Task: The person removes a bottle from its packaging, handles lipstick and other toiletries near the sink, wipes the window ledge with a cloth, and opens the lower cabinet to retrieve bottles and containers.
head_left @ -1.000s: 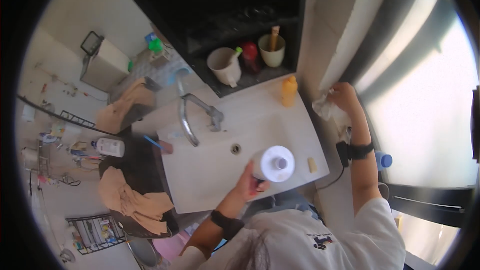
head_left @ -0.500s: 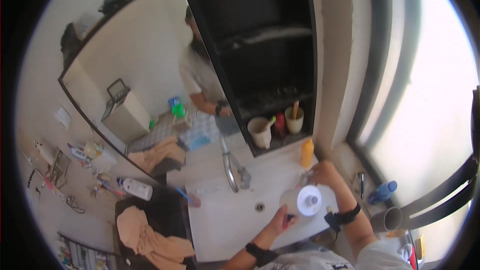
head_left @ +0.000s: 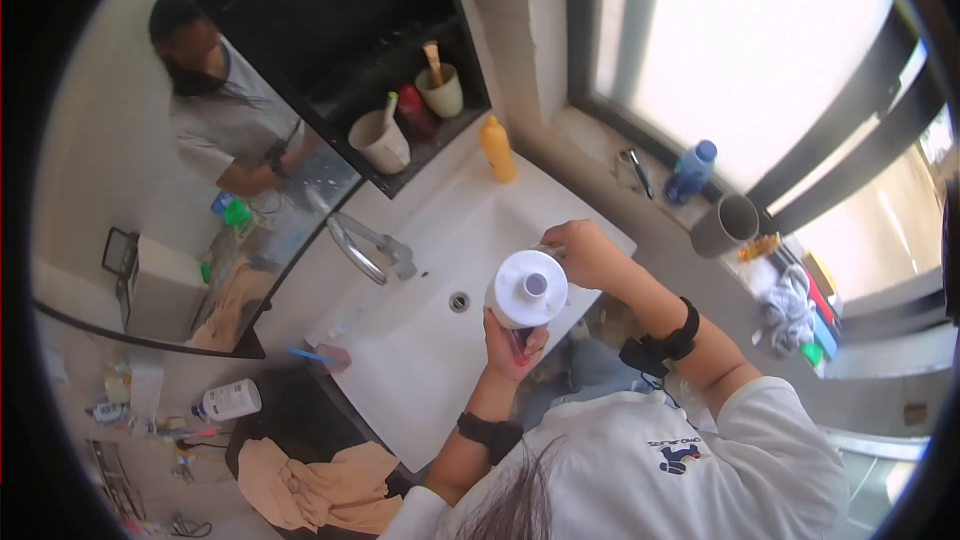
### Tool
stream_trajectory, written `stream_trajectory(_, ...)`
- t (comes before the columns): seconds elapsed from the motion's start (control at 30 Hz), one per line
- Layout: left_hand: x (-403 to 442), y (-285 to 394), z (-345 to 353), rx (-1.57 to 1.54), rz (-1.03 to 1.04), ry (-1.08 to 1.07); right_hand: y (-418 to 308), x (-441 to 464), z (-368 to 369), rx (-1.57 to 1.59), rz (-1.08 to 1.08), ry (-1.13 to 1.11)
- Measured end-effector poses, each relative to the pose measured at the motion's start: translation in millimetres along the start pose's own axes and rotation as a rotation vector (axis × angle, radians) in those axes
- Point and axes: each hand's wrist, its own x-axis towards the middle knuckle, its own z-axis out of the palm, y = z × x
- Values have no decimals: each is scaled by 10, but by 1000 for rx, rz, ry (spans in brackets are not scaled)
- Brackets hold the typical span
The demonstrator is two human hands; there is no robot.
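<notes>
Over the front right part of the white sink (head_left: pixel 400 390), my left hand (head_left: pixel 508 352) is closed around a white bottle (head_left: pixel 522 290). Its round top with a short central neck faces up toward me. A small dark red patch shows at the fingers of that hand; I cannot tell what it is. My right hand (head_left: pixel 590 258) is at the far right side of the bottle, fingers closed on a small greyish thing (head_left: pixel 550 249) that is mostly hidden. Beyond the hands, a yellow bottle (head_left: pixel 496 150) stands on the sink's back corner.
A curved metal faucet (head_left: pixel 365 250) rises behind the basin. To its left lie a white bottle with a dark cap (head_left: pixel 230 400) and a peach cloth (head_left: pixel 320 488). A blue bottle (head_left: pixel 690 172) and a grey mug (head_left: pixel 725 224) stand on the window ledge. Cups (head_left: pixel 380 140) sit in the dark shelf.
My view has turned right and downward, so the sink and shelf appear farther left and more of my shirt shows. Both hands remain at the white bottle.
</notes>
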Motion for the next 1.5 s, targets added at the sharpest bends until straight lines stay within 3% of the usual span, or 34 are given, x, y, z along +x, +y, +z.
stream_trajectory(0.07, -18, -87, 10, -196, -115, -150, 27, -230, -63, 43, 95, -23)
stream_trajectory(0.13, 24, -155, -28, -200, -162, -241, 59, -362, -156, 5, 194, -71)
stream_trajectory(0.2, 39, -254, 35, -245, -219, -203, -9, -534, -365, 177, 314, -161)
stream_trajectory(0.5, -46, -391, 483, -200, -360, -207, -89, -1121, -834, 152, 223, -317)
stream_trajectory(0.63, -71, -535, 684, -259, -374, -234, 3, -1487, -879, 293, 149, -262)
stream_trajectory(0.7, -93, -645, 740, -253, -399, -264, 10, -1669, -835, 30, 182, -229)
stream_trajectory(0.8, -165, -865, 876, -249, -437, -301, -35, -2022, -802, -80, 226, -121)
stream_trajectory(1.07, -626, -1555, 1157, -175, -521, -296, -47, -3038, -832, -46, 208, 156)
stream_trajectory(1.13, -761, -1702, 1185, -146, -555, -255, -111, -3267, -864, 138, 279, 209)
stream_trajectory(1.23, -943, -1884, 1156, -77, -611, -301, -83, -3612, -856, -5, 112, 218)
stream_trajectory(1.33, -1152, -2011, 1199, -9, -647, -216, -101, -3893, -877, 24, 147, 74)
stream_trajectory(1.5, -1310, -2121, 1188, 3, -707, -277, -114, -4221, -775, 33, 94, 184)
